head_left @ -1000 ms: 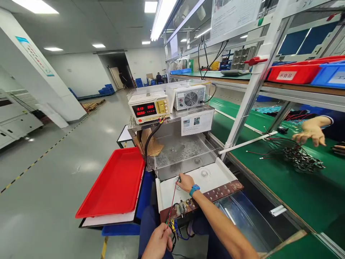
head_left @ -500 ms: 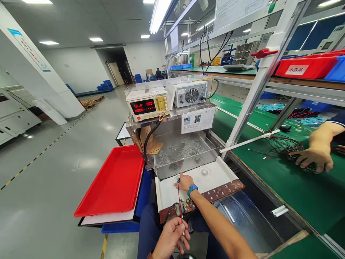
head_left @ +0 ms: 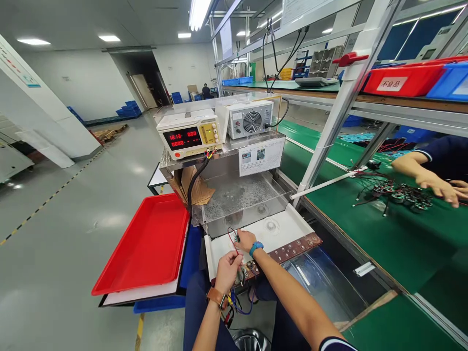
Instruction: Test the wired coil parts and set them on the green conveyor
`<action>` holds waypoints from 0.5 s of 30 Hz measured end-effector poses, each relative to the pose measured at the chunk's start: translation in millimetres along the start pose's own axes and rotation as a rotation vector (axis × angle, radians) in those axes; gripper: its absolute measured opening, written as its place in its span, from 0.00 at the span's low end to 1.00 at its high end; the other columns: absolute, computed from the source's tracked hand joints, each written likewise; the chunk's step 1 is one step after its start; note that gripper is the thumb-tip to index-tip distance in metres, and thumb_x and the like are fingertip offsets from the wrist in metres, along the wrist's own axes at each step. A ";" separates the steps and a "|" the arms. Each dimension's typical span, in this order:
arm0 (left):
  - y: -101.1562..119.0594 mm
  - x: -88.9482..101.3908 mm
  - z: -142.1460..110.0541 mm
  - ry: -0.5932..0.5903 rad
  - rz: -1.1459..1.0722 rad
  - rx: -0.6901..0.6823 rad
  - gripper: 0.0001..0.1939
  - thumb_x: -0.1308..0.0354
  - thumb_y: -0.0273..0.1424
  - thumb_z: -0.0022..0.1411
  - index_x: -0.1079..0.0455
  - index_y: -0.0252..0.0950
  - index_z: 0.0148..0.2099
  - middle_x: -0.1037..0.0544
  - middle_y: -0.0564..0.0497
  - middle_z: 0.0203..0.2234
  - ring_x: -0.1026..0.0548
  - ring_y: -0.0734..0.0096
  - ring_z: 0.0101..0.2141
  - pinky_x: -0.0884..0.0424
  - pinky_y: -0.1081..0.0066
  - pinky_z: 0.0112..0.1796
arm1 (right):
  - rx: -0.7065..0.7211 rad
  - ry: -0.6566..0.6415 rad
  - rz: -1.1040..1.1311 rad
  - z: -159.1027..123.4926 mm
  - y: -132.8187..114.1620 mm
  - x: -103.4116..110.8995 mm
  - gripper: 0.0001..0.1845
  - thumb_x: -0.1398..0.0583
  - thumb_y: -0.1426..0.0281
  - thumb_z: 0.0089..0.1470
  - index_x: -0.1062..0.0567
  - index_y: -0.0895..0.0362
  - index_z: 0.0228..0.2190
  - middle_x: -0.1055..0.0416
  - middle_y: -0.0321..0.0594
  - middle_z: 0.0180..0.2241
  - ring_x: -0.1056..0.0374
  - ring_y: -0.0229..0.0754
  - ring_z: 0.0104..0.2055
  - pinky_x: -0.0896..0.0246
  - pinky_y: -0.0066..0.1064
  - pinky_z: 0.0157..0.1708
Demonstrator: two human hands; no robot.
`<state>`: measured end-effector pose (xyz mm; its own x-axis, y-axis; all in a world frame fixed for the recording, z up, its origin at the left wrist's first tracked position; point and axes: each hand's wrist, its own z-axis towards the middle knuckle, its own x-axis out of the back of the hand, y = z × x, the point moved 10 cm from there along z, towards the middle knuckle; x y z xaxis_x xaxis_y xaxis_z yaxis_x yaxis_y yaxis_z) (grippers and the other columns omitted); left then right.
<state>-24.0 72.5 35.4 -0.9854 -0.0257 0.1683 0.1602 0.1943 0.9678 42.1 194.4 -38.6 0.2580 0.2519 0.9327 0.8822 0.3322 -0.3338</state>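
Over the white work surface (head_left: 256,233), my right hand (head_left: 245,240) is closed on a small dark part (head_left: 237,238) with a red and black wire. My left hand (head_left: 229,267) pinches that thin wire (head_left: 234,244) close to its far end. Between the two hands the wire bows upward in a loop. Just below my fingers runs a brown strip (head_left: 292,247) with metal studs, where clips and connectors (head_left: 252,265) sit. The small part is mostly covered by my right fingers, so its exact kind is hidden.
A power supply (head_left: 188,136) with red digits and a grey fan unit (head_left: 252,119) stand on the metal shelf. To the left lies a red tray (head_left: 146,243). On the green bench, a co-worker's hand (head_left: 438,187) is near a pile of wired round parts (head_left: 402,195).
My left hand has moved up and forward, near my right hand, and the taut wire now bends. The view has shifted slightly. The co-worker's hand has left the pile of parts.
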 end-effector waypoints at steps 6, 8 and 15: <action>-18.6 -15.7 26.8 0.004 0.139 -0.052 0.16 0.44 0.39 0.53 0.24 0.32 0.35 0.20 0.45 0.32 0.26 0.65 0.32 0.32 0.68 0.36 | 0.004 -0.042 0.025 0.4 1.6 3.2 0.21 0.40 0.60 0.49 0.32 0.58 0.43 0.25 0.44 0.36 0.30 0.47 0.39 0.44 0.29 0.33; -26.0 -19.8 29.8 -0.004 0.176 -0.055 0.16 0.45 0.39 0.53 0.24 0.32 0.35 0.19 0.45 0.32 0.25 0.63 0.33 0.32 0.67 0.37 | 0.018 -0.032 0.033 -0.6 2.0 4.2 0.23 0.40 0.58 0.50 0.32 0.59 0.44 0.25 0.44 0.36 0.30 0.47 0.38 0.44 0.29 0.34; -40.6 -23.3 33.8 -0.030 0.261 -0.046 0.17 0.46 0.39 0.55 0.23 0.33 0.37 0.18 0.45 0.33 0.24 0.62 0.36 0.32 0.66 0.41 | 0.020 -0.036 0.012 1.8 4.6 -1.4 0.23 0.42 0.57 0.51 0.33 0.58 0.45 0.25 0.47 0.37 0.30 0.48 0.40 0.44 0.31 0.36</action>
<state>-9.4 98.4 -14.1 -0.9114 0.0492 0.4087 0.4113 0.1459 0.8997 45.1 197.2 -41.8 0.2539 0.2887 0.9231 0.8707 0.3474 -0.3482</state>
